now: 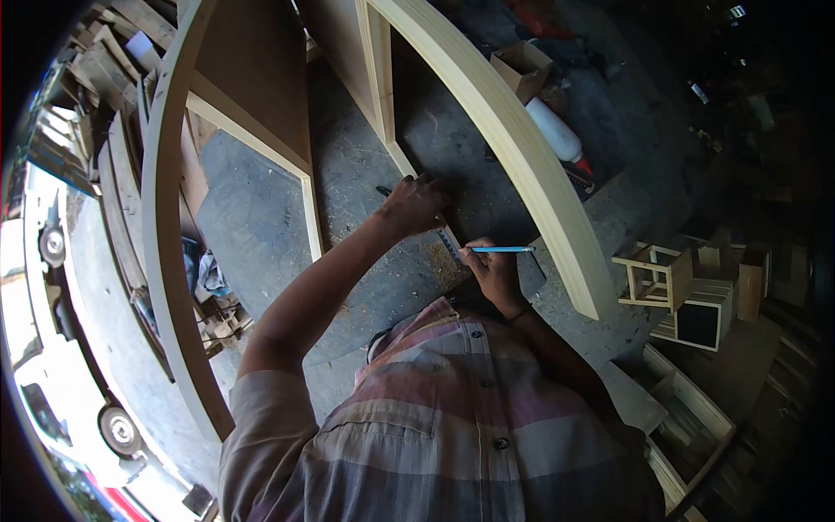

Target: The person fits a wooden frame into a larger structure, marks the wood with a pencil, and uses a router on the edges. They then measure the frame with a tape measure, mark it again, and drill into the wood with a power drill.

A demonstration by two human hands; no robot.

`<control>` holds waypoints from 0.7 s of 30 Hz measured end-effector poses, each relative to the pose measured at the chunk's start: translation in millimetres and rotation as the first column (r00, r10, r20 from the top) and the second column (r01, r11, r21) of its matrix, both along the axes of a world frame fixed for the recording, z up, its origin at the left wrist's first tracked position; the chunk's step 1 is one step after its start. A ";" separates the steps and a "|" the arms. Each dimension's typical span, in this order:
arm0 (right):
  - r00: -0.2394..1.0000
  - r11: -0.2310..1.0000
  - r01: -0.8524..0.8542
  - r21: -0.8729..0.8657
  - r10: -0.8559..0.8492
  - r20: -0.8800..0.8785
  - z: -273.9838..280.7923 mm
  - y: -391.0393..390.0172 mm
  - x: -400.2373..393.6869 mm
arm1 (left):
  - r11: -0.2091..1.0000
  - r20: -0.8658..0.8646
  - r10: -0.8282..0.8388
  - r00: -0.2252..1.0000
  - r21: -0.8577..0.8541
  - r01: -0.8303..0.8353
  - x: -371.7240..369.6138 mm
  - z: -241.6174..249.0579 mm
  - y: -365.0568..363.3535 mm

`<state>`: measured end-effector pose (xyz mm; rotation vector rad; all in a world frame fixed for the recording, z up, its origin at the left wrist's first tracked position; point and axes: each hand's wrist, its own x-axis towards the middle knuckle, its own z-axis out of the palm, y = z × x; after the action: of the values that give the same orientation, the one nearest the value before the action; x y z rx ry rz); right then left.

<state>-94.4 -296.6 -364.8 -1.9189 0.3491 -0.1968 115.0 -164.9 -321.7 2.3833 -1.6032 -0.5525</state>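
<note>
My right hand point(497, 277) pinches a light-blue pencil point(503, 250), which lies nearly level across the fingertips. My left hand point(416, 207) is closed around the lower part of a pale wooden strip point(402, 160) belonging to a panelled frame. Just below the left fingers, a narrow dark strip with small marks point(447, 237) runs along the wood toward the pencil hand. A dark, thin end of something point(383, 190) sticks out left of my left wrist. Long curved wooden rails point(522, 139) arch over the work on both sides.
A brown panel point(252, 70) with a pale lower rail stands left of the strip. A white bottle with a red tip point(555, 130) and a cardboard box point(522, 70) lie beyond the right rail. Small wooden frames point(652, 277) stand at right; stacked boards point(122, 174) at left.
</note>
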 end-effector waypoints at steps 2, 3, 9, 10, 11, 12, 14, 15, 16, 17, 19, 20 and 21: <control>1.000 1.000 0.008 0.030 -0.008 0.007 4.1 2.3 0.8 | 1.000 0.002 0.010 1.000 -0.001 -0.010 -0.9 0.3 -0.2; 1.000 0.998 0.018 0.060 -0.019 0.012 7.6 3.2 1.2 | 1.000 0.004 0.018 1.000 -0.001 -0.018 -1.2 -1.0 0.2; 0.997 1.000 -0.017 0.014 0.018 -0.077 18.8 0.7 2.5 | 0.999 0.026 -0.020 0.999 -0.050 0.021 0.0 -1.4 1.4; 0.997 1.000 -0.018 0.013 0.019 -0.076 17.1 0.8 2.4 | 0.999 0.027 -0.019 0.999 -0.050 0.020 0.1 -0.8 1.3; 0.997 1.000 -0.006 0.020 0.008 -0.072 15.0 1.6 2.5 | 0.999 0.028 -0.017 0.999 -0.051 0.018 0.1 -0.2 1.0; 0.998 1.000 0.005 0.027 -0.003 -0.068 15.0 2.6 2.5 | 0.999 0.028 -0.015 0.999 -0.051 0.017 -0.3 -0.3 1.1; 0.999 1.000 0.006 0.010 -0.006 -0.038 15.5 3.7 2.4 | 0.999 0.026 -0.015 1.000 -0.040 0.016 -0.2 -0.2 1.1; 1.000 1.000 0.008 -0.006 -0.008 -0.008 17.3 4.3 3.0 | 0.999 0.024 -0.015 1.000 -0.029 0.016 -0.1 -0.9 1.3; 1.000 1.000 0.007 -0.006 -0.007 -0.007 19.4 4.6 3.3 | 0.999 0.025 -0.014 1.000 -0.029 0.015 -0.4 -1.5 1.8; 1.000 1.000 -0.004 -0.009 0.004 -0.015 21.6 4.4 3.5 | 0.999 0.038 -0.011 0.999 -0.036 0.012 -0.8 -2.2 2.1; 1.000 1.000 -0.014 -0.014 0.014 -0.023 25.3 4.3 3.9 | 0.999 0.052 -0.008 0.999 -0.044 0.011 -0.8 -2.1 1.4; 0.999 1.000 -0.009 -0.004 0.009 -0.033 27.1 4.6 4.2 | 1.000 0.044 -0.010 0.999 -0.028 0.011 -0.7 -2.0 1.0; 0.999 1.000 -0.005 0.006 0.005 -0.044 27.8 4.6 4.0 | 1.000 0.035 -0.011 0.999 -0.012 0.011 -0.8 -0.5 0.7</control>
<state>-90.3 -291.9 -337.0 -1.9200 0.3741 -0.1502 114.2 -164.2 -322.2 2.3896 -1.6302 -0.5034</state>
